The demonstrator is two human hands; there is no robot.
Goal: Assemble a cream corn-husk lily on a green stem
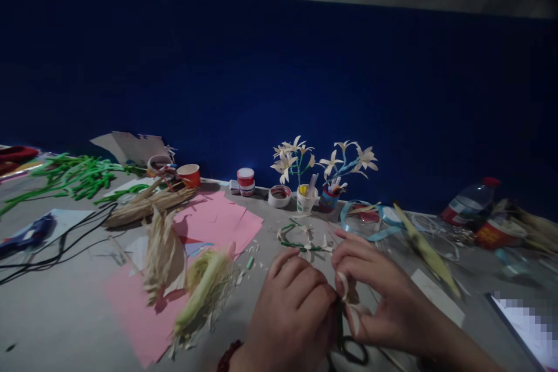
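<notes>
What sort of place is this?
Probably a craft workspace: a table holds a heap of fuzzy green stems, sheets of pink paper, and pale, handmade-looking flowers standing in small cups.

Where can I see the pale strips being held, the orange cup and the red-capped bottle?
Pale strips [350, 303]: head view, on their middle, where they meet.
Orange cup [189, 178]: head view, on its outer wall.
Red-capped bottle [467, 202]: head view, on its body.
</notes>
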